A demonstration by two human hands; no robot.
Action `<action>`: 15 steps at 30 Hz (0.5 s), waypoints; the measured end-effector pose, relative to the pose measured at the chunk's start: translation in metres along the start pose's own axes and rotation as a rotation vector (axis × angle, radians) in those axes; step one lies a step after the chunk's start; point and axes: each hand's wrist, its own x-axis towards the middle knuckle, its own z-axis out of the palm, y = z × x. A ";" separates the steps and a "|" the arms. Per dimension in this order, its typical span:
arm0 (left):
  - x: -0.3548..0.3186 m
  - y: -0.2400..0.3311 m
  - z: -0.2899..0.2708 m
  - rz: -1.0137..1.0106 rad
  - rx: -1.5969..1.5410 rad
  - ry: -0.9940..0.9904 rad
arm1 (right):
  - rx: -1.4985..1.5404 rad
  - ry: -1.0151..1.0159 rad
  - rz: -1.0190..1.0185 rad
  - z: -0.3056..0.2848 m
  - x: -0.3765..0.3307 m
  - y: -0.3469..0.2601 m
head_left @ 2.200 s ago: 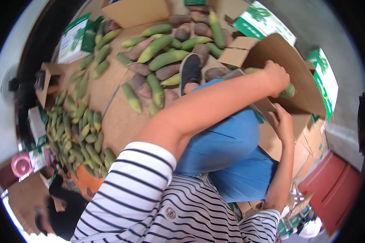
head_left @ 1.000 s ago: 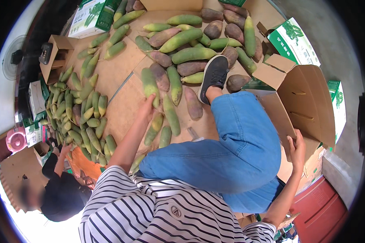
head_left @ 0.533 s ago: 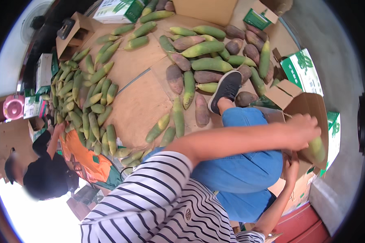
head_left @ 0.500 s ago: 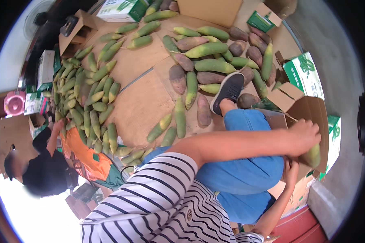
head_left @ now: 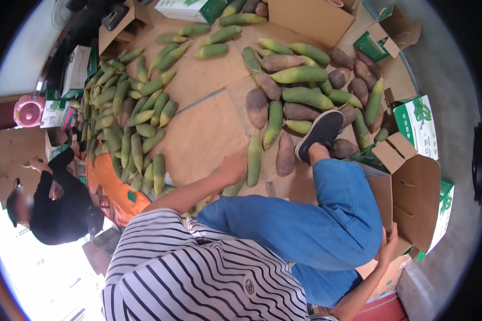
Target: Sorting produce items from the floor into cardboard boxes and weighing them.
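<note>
My left hand is low over the cardboard floor, smeared by motion, beside an upright-lying green radish. Another green radish lies partly hidden just below the hand; I cannot tell whether the fingers hold anything. At the right, my right hand grips the near edge of an open cardboard box beside my knee. The inside of the box is mostly out of sight behind its wall and my leg.
Green radishes are heaped at the left; more lie with dark purplish ones beyond my shoe. White-and-green cartons stand along the right wall. A co-worker in dark clothes sits far left, holding something green.
My left hand has left the box, where it held a green radish, and swung left over the floor radishes. My right hand stays at the box edge. The view has shifted slightly.
</note>
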 end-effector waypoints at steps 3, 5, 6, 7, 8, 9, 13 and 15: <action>-0.027 -0.044 0.041 -0.099 -0.014 -0.212 | -0.038 -0.023 -0.024 -0.004 -0.002 0.007; -0.036 -0.061 0.062 -0.280 -0.180 -0.335 | -0.070 0.054 -0.010 0.003 -0.002 0.010; -0.036 -0.062 0.067 -0.280 -0.186 -0.326 | -0.073 0.058 -0.019 0.002 -0.001 0.012; -0.035 -0.062 0.072 -0.340 -0.240 -0.238 | -0.067 0.046 0.014 0.000 0.001 0.015; -0.039 -0.062 0.074 -0.404 -0.292 -0.161 | -0.062 0.027 0.055 0.001 -0.002 0.013; -0.037 -0.062 0.076 -0.404 -0.296 -0.162 | -0.035 0.016 0.055 0.002 -0.003 0.008; -0.022 -0.077 0.096 -0.577 -0.270 -0.056 | -0.050 0.011 0.063 0.002 -0.001 0.008; -0.019 -0.080 0.100 -0.577 -0.219 -0.086 | -0.120 0.021 0.023 0.000 -0.004 0.008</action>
